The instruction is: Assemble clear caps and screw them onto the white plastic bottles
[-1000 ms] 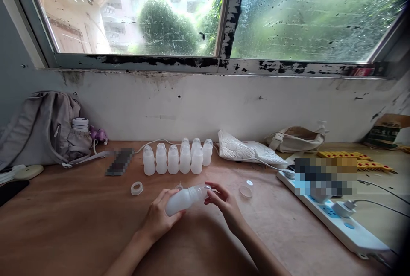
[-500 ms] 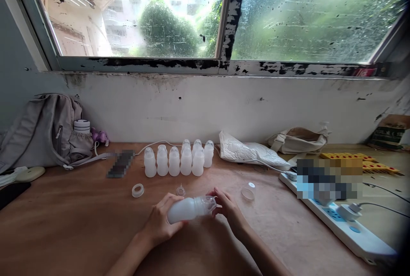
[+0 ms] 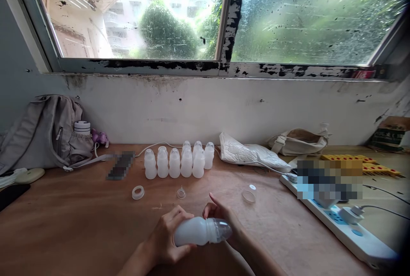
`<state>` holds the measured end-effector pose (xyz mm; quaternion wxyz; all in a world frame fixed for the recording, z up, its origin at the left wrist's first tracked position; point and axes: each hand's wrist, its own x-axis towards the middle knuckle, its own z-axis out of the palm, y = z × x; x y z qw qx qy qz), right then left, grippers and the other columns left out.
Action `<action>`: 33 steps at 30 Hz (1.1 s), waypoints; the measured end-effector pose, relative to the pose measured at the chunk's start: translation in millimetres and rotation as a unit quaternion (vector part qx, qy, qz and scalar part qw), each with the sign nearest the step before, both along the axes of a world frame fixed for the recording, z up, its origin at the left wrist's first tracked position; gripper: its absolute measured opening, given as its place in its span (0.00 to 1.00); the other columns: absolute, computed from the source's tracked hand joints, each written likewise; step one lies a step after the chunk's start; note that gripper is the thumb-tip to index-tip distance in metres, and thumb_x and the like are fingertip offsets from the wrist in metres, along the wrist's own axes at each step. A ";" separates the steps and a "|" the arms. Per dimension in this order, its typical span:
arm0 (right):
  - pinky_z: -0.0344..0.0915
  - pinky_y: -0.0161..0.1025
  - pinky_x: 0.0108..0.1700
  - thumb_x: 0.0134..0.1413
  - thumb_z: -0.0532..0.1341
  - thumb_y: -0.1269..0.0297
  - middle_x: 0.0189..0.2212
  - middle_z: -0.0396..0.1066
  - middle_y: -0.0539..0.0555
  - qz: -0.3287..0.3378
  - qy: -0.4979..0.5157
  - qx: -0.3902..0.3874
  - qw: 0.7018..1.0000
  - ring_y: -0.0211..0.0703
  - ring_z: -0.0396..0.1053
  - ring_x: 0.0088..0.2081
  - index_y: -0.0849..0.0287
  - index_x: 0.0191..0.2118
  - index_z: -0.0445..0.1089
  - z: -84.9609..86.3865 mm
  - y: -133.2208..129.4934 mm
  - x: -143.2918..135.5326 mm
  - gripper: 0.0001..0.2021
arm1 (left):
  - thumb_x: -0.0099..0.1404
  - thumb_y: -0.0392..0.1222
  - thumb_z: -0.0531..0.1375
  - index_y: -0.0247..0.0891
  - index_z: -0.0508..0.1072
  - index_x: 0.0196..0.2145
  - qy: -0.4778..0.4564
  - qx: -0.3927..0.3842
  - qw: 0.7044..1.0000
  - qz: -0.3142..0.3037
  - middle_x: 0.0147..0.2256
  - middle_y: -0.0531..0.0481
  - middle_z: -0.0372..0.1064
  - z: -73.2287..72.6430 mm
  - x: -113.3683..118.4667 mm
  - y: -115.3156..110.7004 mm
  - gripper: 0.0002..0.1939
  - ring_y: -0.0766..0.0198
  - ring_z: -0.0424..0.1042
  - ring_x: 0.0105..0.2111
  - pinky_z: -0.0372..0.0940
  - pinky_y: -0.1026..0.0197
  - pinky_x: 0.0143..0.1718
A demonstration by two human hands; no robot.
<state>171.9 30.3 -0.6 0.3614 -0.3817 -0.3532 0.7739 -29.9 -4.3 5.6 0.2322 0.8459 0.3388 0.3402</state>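
Note:
A frosted white baby bottle (image 3: 192, 231) with a clear dome cap (image 3: 222, 230) lies nearly level above the table, its capped end pointing right. My left hand (image 3: 168, 235) wraps round the bottle's base end, thumb below and fingers above. Against the cap's end rests the palm side of my right hand (image 3: 224, 216), thumb stretched up and fingers loosely bent, not wrapped round it. Beyond my hands lie a white ring (image 3: 138, 193), a clear nipple-shaped piece (image 3: 181, 193) and a clear ring-shaped piece (image 3: 249, 196) with a small white disc.
Several similar bottles (image 3: 174, 164) stand grouped at the back. A silvery pouch (image 3: 253, 156) and a beige bag (image 3: 297, 141) lie right of them. A power strip (image 3: 368, 239) with plugs runs along the right. A grey backpack (image 3: 48, 133) leans at the left.
Both hands and the bottle have come nearer to me and slightly right. My right fingers have left the cap's tip, and the palm side now meets it.

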 end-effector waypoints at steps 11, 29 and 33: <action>0.45 0.31 0.17 0.47 0.54 0.46 0.10 0.60 0.50 -0.041 -0.010 0.036 0.998 0.31 0.55 0.13 0.65 0.13 0.65 -2.4 -0.8 -6.2 0.26 | 0.46 0.36 0.62 0.40 0.60 0.45 0.018 0.066 0.997 0.032 0.34 0.48 0.62 -9.2 7.4 -6.1 0.27 0.60 0.67 0.32 0.65 0.58 0.33; 0.58 0.35 0.34 0.46 0.61 0.58 0.24 0.68 0.54 -0.076 0.246 -0.022 0.966 0.38 0.65 0.28 0.63 0.25 0.70 18.9 -2.2 2.0 0.11 | 0.56 0.40 0.58 0.39 0.63 0.45 0.002 -0.088 0.995 0.047 0.42 0.44 0.64 7.0 21.7 -10.7 0.18 0.56 0.64 0.43 0.60 0.56 0.45; 0.59 0.38 0.40 0.44 0.62 0.63 0.26 0.69 0.54 -0.123 0.238 -0.014 0.963 0.40 0.66 0.32 0.62 0.25 0.70 13.6 -1.7 -2.2 0.07 | 0.51 0.48 0.62 0.38 0.66 0.37 -0.005 -0.093 0.985 0.144 0.35 0.46 0.66 -8.5 24.4 -1.6 0.18 0.56 0.66 0.36 0.63 0.55 0.38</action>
